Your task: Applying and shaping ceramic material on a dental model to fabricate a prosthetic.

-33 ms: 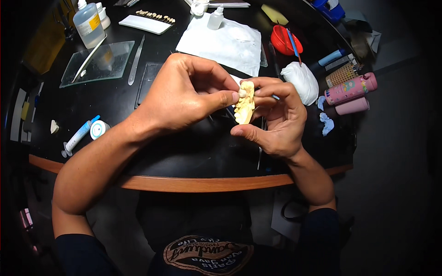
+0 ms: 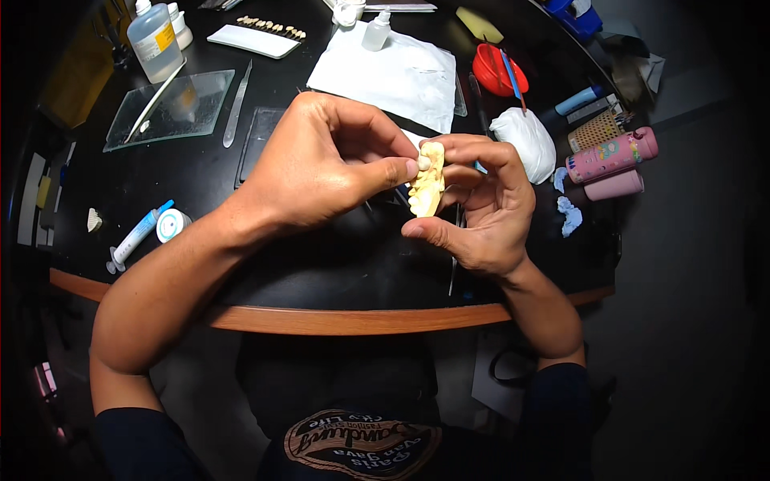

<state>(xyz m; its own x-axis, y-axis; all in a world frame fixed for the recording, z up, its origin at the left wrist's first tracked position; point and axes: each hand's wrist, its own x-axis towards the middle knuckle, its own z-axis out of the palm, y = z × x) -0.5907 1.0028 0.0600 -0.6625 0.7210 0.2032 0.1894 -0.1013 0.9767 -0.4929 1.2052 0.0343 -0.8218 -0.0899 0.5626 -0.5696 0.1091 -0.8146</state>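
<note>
A pale yellow dental cast [image 2: 429, 192] with modelled teeth stands on end above the table, held up between my two hands. My right hand [image 2: 489, 200] grips it from the right, its thumb at the bottom end and its fingers behind and at the top. From the other side my left hand [image 2: 321, 164] pinches with thumb and index finger at a small whitish tooth crown [image 2: 423, 163] on the cast's left edge. The thumb tip covers part of that crown. Whether the crown is seated or loose, I cannot tell.
A glass slab [image 2: 172, 108] with a white stick, and a metal spatula [image 2: 237, 104], lie at left. Behind my hands a dropper bottle [image 2: 376, 32] stands on white tissue [image 2: 385, 76]. A red bowl [image 2: 489, 68], a white bundle [image 2: 525, 144] and a pink bottle [image 2: 609, 155] line the right; a syringe [image 2: 140, 235] lies near left.
</note>
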